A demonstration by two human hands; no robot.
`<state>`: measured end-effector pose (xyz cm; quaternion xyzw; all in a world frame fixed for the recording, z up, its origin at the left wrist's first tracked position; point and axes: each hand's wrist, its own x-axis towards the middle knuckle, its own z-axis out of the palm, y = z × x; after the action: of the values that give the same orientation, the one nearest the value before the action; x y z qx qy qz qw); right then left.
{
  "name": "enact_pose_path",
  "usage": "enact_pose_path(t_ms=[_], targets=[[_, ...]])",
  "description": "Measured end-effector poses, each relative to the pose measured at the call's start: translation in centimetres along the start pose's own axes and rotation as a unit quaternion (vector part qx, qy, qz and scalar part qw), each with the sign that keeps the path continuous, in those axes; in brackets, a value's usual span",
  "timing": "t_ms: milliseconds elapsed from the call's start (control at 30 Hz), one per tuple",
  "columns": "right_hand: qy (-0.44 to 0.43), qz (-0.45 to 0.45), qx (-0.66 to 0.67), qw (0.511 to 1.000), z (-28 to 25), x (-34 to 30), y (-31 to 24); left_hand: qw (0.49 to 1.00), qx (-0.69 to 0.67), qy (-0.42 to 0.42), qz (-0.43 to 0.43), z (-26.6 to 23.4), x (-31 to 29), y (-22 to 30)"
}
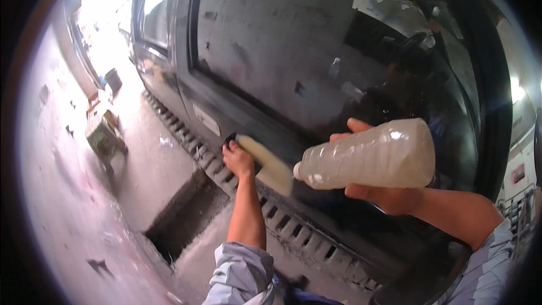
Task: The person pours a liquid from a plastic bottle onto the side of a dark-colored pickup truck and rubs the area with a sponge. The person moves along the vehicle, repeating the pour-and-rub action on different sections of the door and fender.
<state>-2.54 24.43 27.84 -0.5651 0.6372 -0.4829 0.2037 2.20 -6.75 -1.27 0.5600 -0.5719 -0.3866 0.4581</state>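
Left grip (239, 161) clutches the pad (270, 165), right grip (389, 200) the bottle (370, 155); guessing it's wetting the door (333, 209), next needs steady wiping.

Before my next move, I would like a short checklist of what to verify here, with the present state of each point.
1. Right hand holds bottle: ok, around its body.
2. Left hand holds pad: ok, at its dark edge.
3. Neck of bottle points toward pad: ok, bottle tipped sideways.
4. Bottle uncapped: cannot tell, too little detail.
5. Pad wet: cannot tell, it is blurred.
6. Floor unbroken beside car: not ok, there is a pit.
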Motion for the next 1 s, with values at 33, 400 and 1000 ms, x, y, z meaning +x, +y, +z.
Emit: enact_pose_path(t_ms=[33,400,1000], targets=[[-0.007,0.000,-0.064,0.998,-0.4,-0.1,0.2,1.000,0.007,-0.016,0.021,0.0,-3.0,0.2],[-0.012,0.021,0.041,0.999,0.2,0.4,0.9,0.999,0.023,0.012,-0.043,1.0,1.3,-1.9],[-0.014,-0.056,0.004,0.998,-1.4,1.1,-3.9,0.989,-0.064,0.006,0.135,1.4,-7.6,2.2]])
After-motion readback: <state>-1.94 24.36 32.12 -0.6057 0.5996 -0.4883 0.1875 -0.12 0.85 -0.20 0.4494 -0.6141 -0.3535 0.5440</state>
